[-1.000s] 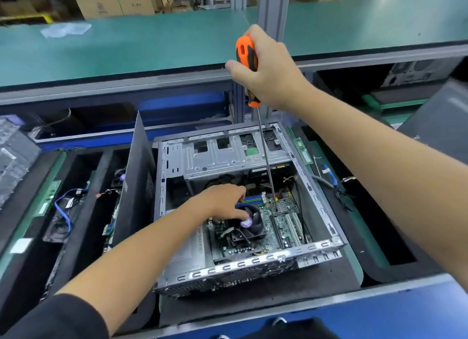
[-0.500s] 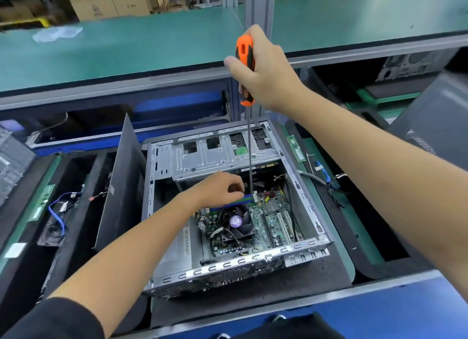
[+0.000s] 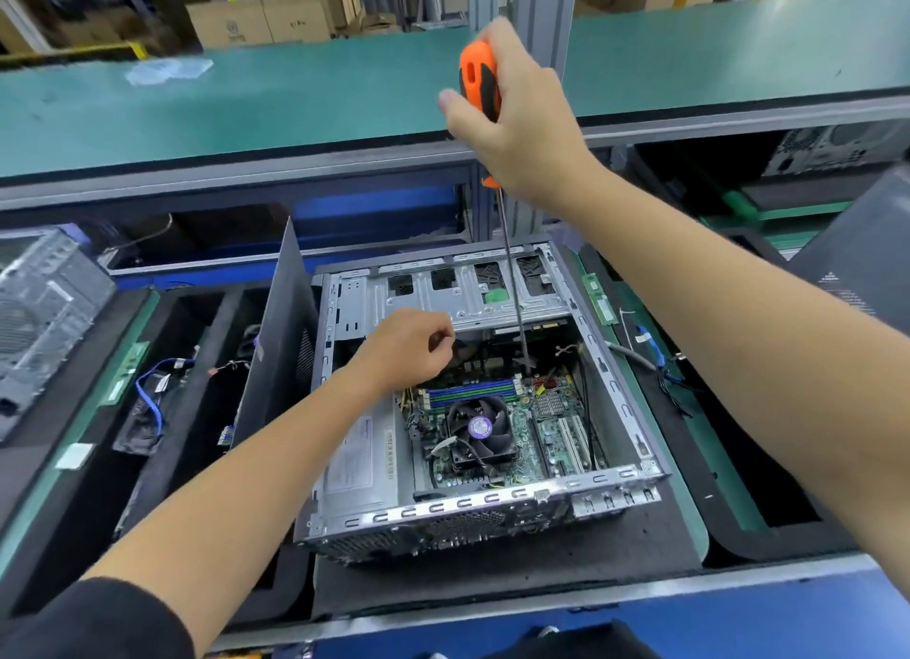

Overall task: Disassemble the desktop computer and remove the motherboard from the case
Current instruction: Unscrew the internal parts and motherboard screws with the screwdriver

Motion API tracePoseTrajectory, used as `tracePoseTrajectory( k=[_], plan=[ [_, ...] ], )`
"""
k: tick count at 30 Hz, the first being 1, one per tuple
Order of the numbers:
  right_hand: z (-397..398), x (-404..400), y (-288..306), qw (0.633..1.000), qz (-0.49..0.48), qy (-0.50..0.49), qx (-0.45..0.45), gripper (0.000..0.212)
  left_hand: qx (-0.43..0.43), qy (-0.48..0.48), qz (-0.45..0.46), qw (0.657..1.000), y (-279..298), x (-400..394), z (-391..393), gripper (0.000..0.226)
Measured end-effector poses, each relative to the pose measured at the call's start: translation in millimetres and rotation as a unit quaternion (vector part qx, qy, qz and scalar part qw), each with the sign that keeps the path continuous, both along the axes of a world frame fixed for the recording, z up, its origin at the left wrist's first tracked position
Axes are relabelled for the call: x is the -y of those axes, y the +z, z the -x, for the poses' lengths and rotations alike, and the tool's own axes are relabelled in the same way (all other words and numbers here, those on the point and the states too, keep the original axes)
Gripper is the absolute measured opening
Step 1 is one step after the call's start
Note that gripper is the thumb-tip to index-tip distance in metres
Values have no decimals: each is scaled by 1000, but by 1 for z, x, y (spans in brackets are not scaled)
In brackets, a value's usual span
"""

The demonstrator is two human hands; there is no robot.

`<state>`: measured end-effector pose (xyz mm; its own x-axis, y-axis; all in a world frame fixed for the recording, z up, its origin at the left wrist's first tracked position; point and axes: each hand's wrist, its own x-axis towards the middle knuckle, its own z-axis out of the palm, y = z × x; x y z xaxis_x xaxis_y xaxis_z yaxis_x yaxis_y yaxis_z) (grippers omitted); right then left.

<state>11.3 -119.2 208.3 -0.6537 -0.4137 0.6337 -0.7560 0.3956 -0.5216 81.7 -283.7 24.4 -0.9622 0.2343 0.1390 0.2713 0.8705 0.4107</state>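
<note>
Beside motherboard (image 3: 497,442), white label (image 3: 350,456), unreadable

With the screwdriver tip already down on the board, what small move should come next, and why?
Probably turn the screwdriver to loosen that screw. The right hand grips its orange handle, the shaft stands nearly upright, and its tip meets the motherboard near the far edge. The left hand, fingers curled, hovers beside it inside the case.

The case (image 3: 472,506) lies open on top, so a hand can come down onto the motherboard (image 3: 529,432). The drive cage (image 3: 443,299) roofs the far end; the fan (image 3: 480,429) stands proud mid-board. The left hand (image 3: 408,348) and the screwdriver (image 3: 514,284) shaft crowd the far gap. A dark panel (image 3: 280,333) walls the case's left side.
</note>
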Motion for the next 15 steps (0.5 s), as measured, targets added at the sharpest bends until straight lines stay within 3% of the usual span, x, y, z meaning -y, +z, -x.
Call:
tracePoseTrajectory(
  k=[4, 7, 15],
  plan=[
    [-3, 8, 39, 999, -34, 2, -42, 28, -50, 8, 20, 999, 17, 6, 7, 14],
    [0, 15, 49, 991, -124, 14, -41, 29, -52, 28, 36, 998, 23, 7, 12, 15],
    [26, 4, -51, 914, -371, -22, 161, 17, -38, 95, 74, 992, 17, 5, 27, 15]
  ],
)
